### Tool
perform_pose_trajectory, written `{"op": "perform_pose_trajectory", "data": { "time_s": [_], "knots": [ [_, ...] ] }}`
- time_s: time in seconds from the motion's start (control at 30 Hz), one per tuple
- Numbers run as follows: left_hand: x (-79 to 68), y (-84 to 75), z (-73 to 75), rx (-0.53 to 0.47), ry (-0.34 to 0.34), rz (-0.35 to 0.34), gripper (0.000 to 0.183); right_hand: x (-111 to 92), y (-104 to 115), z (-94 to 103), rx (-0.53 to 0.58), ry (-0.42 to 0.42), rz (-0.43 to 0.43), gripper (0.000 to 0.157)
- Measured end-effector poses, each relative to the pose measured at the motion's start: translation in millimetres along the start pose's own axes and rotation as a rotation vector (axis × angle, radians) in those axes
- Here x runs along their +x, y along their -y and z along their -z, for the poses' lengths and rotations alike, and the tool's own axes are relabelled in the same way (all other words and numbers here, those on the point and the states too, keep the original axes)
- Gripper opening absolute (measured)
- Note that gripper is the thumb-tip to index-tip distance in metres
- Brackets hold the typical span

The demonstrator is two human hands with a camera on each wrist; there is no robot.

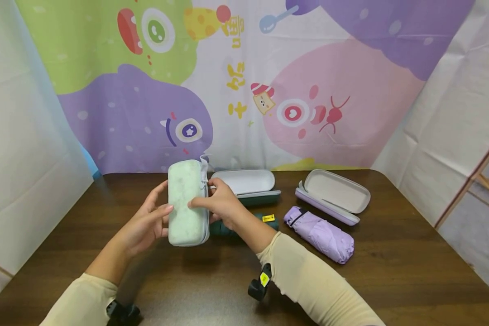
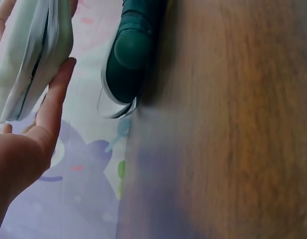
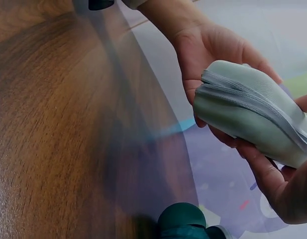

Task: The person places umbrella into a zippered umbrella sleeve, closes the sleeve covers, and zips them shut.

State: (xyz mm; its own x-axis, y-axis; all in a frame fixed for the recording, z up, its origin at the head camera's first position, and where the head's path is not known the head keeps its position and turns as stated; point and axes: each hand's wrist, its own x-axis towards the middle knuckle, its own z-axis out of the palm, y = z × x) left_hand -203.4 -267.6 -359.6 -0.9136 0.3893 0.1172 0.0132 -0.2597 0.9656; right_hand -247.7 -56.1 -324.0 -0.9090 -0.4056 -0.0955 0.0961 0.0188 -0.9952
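A pale green zippered case (image 1: 185,203) is held up above the table, standing roughly on end. My left hand (image 1: 142,224) grips its left side, thumb at the edge and fingers behind. From the right, my right hand (image 1: 226,203) holds it with the thumb laid across the front and fingers behind. The zipper seam (image 3: 253,102) runs along the side of the case, and a narrow dark gap shows between its edges in the left wrist view. Behind my right wrist lies a dark green folded umbrella (image 1: 224,228), partly hidden by that arm.
An open dark green case (image 1: 261,199) with a pale lining sits at the back middle. To its right lies an open lilac case (image 1: 338,192), with a folded lilac umbrella (image 1: 319,235) in front. A printed cloth (image 1: 236,136) hangs behind the brown table (image 1: 212,290).
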Motion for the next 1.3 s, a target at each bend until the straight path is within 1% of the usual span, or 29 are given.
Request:
{"op": "perform_pose_trajectory", "data": {
  "time_s": [0.07, 0.17, 0.27, 0.47, 0.57, 0.7, 0.77, 0.83, 0.9, 1.07, 1.13, 1.2, 1.3],
  "knots": [
    [-0.5, 0.9, 0.9, -0.005, 0.006, -0.012, 0.072, -1, 0, -1.0, -0.006, 0.011, -0.001, 0.063],
    [-1.3, 1.9, 0.5, -0.013, -0.006, -0.036, 0.076, -2, 2, -1.8, -0.018, 0.023, -0.005, 0.065],
    [-1.9, 2.6, -0.7, -0.031, -0.034, -0.056, 0.077, -2, 2, -2.0, -0.034, 0.023, -0.008, 0.066],
    [-2.4, 5.0, -2.1, -0.047, -0.11, -0.06, 0.078, -2, 2, 1.4, -0.068, 0.038, 0.019, 0.067],
    [-3.0, 5.9, -1.1, -0.049, -0.13, -0.065, 0.077, -3, 4, 5.4, -0.069, 0.054, 0.03, 0.062],
    [-3.6, 6.6, 1.1, -0.063, -0.155, -0.077, 0.075, -3, 9, 11.6, -0.063, 0.039, 0.054, 0.054],
    [-3.7, 6.8, 2.2, -0.071, -0.161, -0.085, 0.075, -2, 12, 14.3, -0.063, 0.025, 0.08, 0.05],
    [-4.1, 7.0, 2.9, -0.076, -0.163, -0.092, 0.075, -1, 14, 16.6, -0.093, 0.019, 0.136, 0.045],
    [-4.5, 7.2, 3.1, -0.08, -0.159, -0.097, 0.075, 0, 15, 18.8, -0.192, 0.024, 0.216, 0.039],
    [-5.0, 7.3, 1.9, -0.089, -0.138, -0.101, 0.075, 0, 19, 21.3, -0.588, 0.066, 0.501, 0.029],
    [-4.9, 7.3, 1.4, -0.092, -0.13, -0.103, 0.074, 0, 22, 20.5, -0.709, 0.081, 0.601, 0.028],
    [-4.7, 7.4, 1.1, -0.098, -0.122, -0.106, 0.074, 0, 24, 19.4, -0.805, 0.083, 0.673, 0.027],
    [-4.4, 8.1, 1.5, -0.106, -0.11, -0.108, 0.074, -1, 28, 18.3, -0.928, 0.07, 0.742, 0.025]
  ]
}}
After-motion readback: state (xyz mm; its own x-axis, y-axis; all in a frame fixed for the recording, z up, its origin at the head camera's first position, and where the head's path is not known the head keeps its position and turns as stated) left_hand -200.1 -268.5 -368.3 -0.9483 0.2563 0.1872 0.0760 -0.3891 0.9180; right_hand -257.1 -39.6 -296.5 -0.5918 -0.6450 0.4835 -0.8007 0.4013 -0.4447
